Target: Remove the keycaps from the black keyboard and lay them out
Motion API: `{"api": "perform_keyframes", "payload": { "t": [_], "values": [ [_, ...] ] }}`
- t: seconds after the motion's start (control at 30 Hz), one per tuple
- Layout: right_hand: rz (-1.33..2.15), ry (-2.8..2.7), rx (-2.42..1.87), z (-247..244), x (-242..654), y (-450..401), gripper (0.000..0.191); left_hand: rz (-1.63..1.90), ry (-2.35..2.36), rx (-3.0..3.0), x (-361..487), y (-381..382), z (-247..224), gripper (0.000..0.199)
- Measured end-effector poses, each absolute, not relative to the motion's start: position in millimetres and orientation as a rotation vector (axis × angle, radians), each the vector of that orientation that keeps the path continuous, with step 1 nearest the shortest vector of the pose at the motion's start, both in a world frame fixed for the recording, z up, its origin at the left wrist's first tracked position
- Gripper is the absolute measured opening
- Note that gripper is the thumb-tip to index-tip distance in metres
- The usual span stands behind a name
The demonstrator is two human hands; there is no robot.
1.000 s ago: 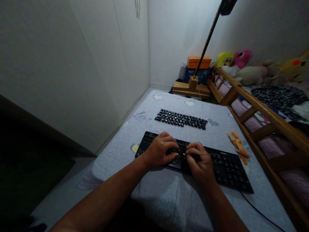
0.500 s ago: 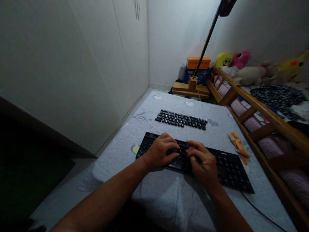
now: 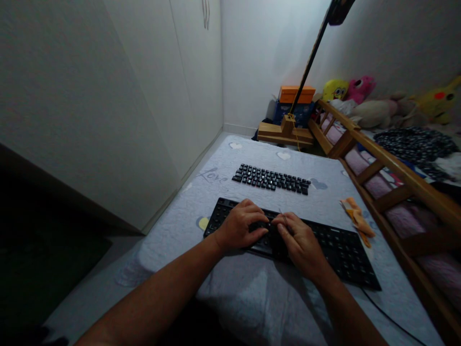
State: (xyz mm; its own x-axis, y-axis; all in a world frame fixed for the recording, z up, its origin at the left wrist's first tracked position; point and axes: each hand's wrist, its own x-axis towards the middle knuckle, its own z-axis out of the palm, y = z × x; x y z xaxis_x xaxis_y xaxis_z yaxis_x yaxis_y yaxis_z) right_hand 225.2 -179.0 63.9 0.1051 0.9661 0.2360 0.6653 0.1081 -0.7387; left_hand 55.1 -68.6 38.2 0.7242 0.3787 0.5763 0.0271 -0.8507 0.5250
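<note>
A long black keyboard [image 3: 345,247] lies slanted on the cloth-covered table, many of its keycaps off at the left and middle. My left hand [image 3: 243,225] rests on its left-middle part, thumb apart from the bent fingers, holding nothing visible. Close to those fingertips, my right hand [image 3: 298,240] is closed around a thin metal tool, seemingly tweezers [image 3: 283,217], over the keyboard's middle. What lies under the fingertips is hidden. Beyond the keyboard, loose black keycaps [image 3: 270,179] are laid out in rows.
An orange cloth and a brush [image 3: 356,218] lie at the table's right. A cable [image 3: 392,317] runs from the keyboard to the lower right. A wooden bed rail [image 3: 396,168] borders the right side, a white wardrobe [image 3: 154,105] the left. A lamp stand [image 3: 284,129] stands behind.
My right hand has shifted slightly left, toward my left fingertips, and turned so the thin tool now points up and away. My left hand stays in place.
</note>
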Motion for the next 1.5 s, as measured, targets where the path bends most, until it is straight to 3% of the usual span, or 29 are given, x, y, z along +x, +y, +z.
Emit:
{"api": "perform_keyframes", "payload": {
  "t": [0.2, 0.4, 0.83, 1.1, 1.5],
  "values": [
    [0.356, -1.741, -1.652, 69.3, 222.9, -173.6, 0.024, 0.970, 0.330, 2.437, 54.9, -68.7, 39.4, 0.016],
    [0.390, -1.802, -1.680, 74.6, 221.5, -164.5, 0.011, 1.052, 0.333, 2.410, 53.2, -67.1, 40.1, 0.016],
    [0.414, -1.883, -1.709, 82.3, 237.5, -142.5, 0.008, 1.006, 0.471, 2.445, 49.7, -63.6, 44.1, 0.018],
    [0.226, -1.777, -2.058, 57.7, 301.5, -88.3, 0.010, 1.264, 0.882, 2.251, 31.0, -31.8, 37.2, 0.013],
    [0.052, -1.864, -2.217, 25.2, 326.8, -47.2, 0.009, 1.019, 1.208, 1.988, 12.1, 13.1, 16.5, 0.023]
  ]
}}
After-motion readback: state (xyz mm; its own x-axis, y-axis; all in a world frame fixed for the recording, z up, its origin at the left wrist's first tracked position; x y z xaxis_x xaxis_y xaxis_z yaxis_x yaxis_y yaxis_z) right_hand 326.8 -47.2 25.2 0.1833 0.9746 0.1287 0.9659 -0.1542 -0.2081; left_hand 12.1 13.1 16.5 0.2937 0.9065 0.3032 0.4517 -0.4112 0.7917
